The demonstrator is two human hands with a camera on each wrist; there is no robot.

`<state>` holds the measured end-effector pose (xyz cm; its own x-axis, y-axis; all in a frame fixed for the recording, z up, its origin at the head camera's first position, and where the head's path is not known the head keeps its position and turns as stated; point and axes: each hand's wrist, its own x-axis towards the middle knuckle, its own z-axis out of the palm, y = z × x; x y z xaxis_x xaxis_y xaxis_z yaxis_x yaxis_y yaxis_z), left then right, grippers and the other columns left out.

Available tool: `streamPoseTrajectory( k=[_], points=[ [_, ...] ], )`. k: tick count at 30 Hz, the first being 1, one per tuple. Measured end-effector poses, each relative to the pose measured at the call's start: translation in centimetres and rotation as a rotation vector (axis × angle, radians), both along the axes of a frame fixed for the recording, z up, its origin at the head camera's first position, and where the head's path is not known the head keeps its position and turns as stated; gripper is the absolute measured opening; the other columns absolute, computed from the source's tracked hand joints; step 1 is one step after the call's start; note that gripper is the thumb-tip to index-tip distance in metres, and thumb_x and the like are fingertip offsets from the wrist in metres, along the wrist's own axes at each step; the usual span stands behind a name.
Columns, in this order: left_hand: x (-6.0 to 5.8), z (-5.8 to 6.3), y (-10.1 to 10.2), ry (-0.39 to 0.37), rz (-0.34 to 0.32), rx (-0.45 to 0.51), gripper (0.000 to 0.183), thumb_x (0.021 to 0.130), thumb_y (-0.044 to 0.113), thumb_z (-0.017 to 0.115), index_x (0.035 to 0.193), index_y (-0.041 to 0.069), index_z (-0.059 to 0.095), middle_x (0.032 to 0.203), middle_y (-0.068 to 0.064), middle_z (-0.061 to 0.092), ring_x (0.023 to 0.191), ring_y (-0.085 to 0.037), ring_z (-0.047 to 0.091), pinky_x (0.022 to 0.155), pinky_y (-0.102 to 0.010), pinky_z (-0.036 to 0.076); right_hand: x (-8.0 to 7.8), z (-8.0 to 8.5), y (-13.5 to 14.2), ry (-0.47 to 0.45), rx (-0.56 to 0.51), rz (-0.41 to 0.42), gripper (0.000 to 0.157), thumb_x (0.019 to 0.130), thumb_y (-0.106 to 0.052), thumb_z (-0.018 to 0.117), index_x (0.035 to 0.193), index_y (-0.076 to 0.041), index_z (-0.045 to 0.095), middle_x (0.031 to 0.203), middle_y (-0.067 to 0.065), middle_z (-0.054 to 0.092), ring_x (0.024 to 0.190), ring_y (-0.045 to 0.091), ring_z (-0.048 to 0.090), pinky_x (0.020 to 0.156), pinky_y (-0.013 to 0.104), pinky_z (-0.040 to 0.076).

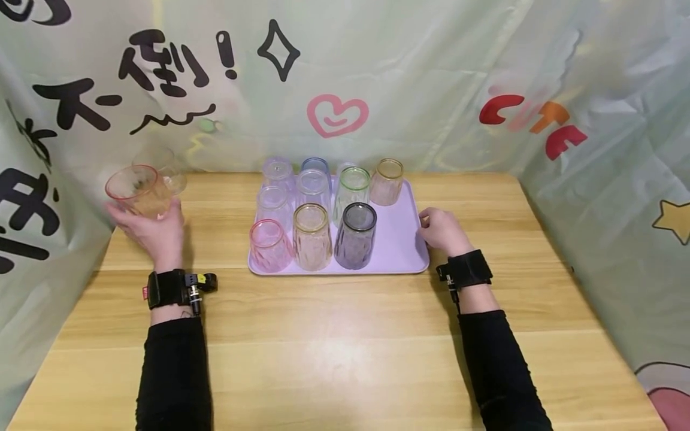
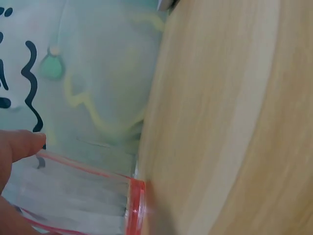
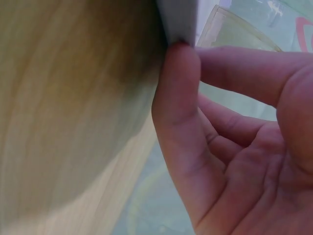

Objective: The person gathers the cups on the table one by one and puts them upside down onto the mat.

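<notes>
At the far left of the table, my left hand (image 1: 153, 230) grips a clear glass with a red rim (image 1: 137, 188), its wide mouth facing up. The left wrist view shows the thumb along its side and its red-tinted base (image 2: 135, 208). On the right, my right hand (image 1: 444, 230) pinches the edge of a lilac tray (image 1: 399, 239) between thumb and fingers. Several tinted glasses stand on the tray narrow end up, among them a pink glass (image 1: 271, 246), an amber glass (image 1: 312, 239), a dark grey glass (image 1: 356, 238) and a green-ringed glass (image 1: 353, 187).
Another clear glass (image 1: 176, 179) shows behind the one in my left hand, partly hidden. A yellowish glass (image 1: 386, 182) stands at the tray's back right. The wooden table (image 1: 334, 347) meets a printed cloth (image 1: 420, 78) at the back and sides.
</notes>
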<state>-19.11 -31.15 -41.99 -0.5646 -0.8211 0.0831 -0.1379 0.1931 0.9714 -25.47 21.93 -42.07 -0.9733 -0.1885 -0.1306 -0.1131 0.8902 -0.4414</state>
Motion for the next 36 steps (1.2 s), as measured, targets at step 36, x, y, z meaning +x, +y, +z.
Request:
streamPoseTrajectory(
  k=[36],
  points=[
    [1.0,1.6,0.6,0.128,-0.030,0.180,0.086,0.079,0.038,0.066,0.143,0.022,0.011,0.146,0.004,0.019,0.123,0.002,0.014,0.101,-0.010,0.009,0.4,0.1,0.0,0.026,0.015,0.023,0.039,0.082,-0.012,0.054,0.117,0.005,0.050,0.093,0.019,0.063,0.064,0.017,0.057,0.059,0.034,0.050]
  ],
)
